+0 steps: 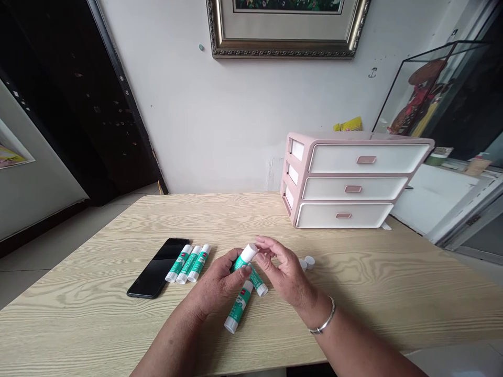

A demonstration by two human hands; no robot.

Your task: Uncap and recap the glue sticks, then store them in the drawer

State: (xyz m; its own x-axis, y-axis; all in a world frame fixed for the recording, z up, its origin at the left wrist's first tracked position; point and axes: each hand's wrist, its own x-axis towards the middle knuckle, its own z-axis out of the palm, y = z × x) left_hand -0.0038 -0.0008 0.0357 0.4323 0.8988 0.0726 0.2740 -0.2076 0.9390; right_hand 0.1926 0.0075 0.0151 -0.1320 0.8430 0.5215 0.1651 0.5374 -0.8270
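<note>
My left hand (pixel 220 285) grips a green and white glue stick (pixel 244 257), tilted with its white cap end up. The fingers of my right hand (pixel 283 269) pinch that white cap end. Under my hands lie two more glue sticks (pixel 239 306) on the wooden table (pixel 353 293). Three capped glue sticks (pixel 188 263) lie side by side to the left, next to a black phone (pixel 158 267). Two loose white caps (pixel 307 262) sit just right of my right hand.
A pink and white three-drawer organiser (pixel 349 180) stands at the back right of the table, all drawers closed. A glass case (pixel 440 94) stands further right. A framed picture (pixel 286 26) hangs on the wall behind.
</note>
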